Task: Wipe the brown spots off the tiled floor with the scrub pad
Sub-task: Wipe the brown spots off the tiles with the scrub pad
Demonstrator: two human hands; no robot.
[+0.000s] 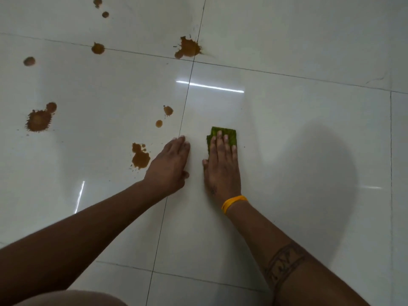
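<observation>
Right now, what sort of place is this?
Probably an indoor room in a home, though that is a guess: glossy white tiled floor with dark grout lines, brown spots, and the right hand pressing a green scrub pad.

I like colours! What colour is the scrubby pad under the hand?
Green; the scrub pad shows best in the head view.

Green scrub pad (225, 134) flat on glossy tiles, brown spots (139, 156) leftward

Indoor room, likely home, glossy tiled floor (287, 151)
</observation>
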